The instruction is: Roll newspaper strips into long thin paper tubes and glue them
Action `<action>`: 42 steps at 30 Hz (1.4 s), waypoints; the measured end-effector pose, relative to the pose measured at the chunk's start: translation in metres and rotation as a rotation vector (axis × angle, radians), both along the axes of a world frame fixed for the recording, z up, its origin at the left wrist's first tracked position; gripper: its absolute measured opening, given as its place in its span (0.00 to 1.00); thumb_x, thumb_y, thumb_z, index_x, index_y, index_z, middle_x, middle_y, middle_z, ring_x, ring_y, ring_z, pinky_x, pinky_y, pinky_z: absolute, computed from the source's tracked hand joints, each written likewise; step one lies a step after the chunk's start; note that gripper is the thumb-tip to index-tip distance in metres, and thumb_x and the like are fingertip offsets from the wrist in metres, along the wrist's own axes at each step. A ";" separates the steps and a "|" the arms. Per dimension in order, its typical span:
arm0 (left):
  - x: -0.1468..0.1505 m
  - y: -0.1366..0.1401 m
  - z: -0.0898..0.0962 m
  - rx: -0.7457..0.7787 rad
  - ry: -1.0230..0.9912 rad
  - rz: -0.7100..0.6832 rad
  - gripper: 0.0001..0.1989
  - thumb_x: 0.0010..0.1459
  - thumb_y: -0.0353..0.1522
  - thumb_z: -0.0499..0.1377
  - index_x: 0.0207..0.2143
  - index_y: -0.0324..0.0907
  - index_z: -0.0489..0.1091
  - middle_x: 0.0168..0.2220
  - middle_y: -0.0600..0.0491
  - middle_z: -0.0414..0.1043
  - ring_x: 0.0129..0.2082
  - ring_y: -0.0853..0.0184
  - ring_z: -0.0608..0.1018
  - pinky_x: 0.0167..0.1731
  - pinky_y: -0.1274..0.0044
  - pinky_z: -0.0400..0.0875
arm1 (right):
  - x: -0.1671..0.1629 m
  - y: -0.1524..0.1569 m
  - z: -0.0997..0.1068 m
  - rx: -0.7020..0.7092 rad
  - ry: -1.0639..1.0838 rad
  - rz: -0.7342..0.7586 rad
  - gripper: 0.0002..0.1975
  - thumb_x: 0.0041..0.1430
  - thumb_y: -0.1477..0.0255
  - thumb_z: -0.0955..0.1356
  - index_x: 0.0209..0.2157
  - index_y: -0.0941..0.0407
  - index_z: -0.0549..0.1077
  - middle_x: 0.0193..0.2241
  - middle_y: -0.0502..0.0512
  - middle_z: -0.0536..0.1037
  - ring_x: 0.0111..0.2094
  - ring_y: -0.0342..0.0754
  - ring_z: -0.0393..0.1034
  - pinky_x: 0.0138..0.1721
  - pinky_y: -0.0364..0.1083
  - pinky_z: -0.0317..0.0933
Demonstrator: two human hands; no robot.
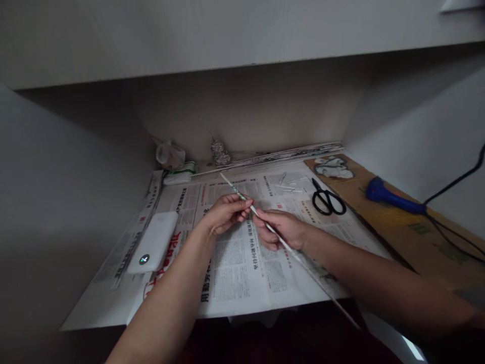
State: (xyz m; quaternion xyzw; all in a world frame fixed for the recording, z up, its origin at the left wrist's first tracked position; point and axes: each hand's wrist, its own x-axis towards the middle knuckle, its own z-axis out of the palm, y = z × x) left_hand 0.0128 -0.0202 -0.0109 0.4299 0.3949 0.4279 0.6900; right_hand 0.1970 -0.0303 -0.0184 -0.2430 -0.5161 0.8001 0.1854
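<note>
One thin white paper rod (289, 247), green print near its far end, slanting over the newspaper (231, 268) on the tabletop. Two hands on it: left hand (227, 211) grip pinched on the rod ahead, right hand (281, 228) grip closed round it just behind. From here I count one black-handled scissors (320, 191), one blue glue gun (396, 196), one white power bank (154, 242); its lit digits unreadable. One headline reads 坚持问题导向. Rod is slim, straight, slightly blurred nearest the body.
</note>
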 end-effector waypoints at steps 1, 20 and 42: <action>0.001 0.000 -0.001 0.008 0.015 -0.012 0.14 0.43 0.34 0.68 0.30 0.35 0.73 0.21 0.55 0.69 0.18 0.78 0.68 0.18 0.85 0.61 | -0.001 0.000 -0.001 0.077 -0.058 -0.079 0.19 0.60 0.53 0.59 0.28 0.55 0.60 0.11 0.42 0.60 0.12 0.40 0.56 0.14 0.40 0.49; 0.006 -0.001 -0.004 0.055 0.083 -0.013 0.14 0.43 0.34 0.68 0.30 0.33 0.72 0.21 0.53 0.70 0.18 0.77 0.70 0.19 0.85 0.62 | -0.003 0.001 -0.005 0.293 -0.151 -0.206 0.18 0.62 0.56 0.59 0.27 0.56 0.61 0.11 0.41 0.58 0.11 0.37 0.51 0.13 0.38 0.49; 0.004 -0.001 0.000 -0.003 0.058 0.005 0.14 0.42 0.34 0.69 0.29 0.33 0.73 0.21 0.55 0.69 0.18 0.78 0.69 0.18 0.86 0.62 | 0.000 0.003 -0.003 -0.076 0.120 0.028 0.16 0.64 0.60 0.56 0.26 0.54 0.57 0.08 0.40 0.51 0.10 0.40 0.50 0.13 0.39 0.48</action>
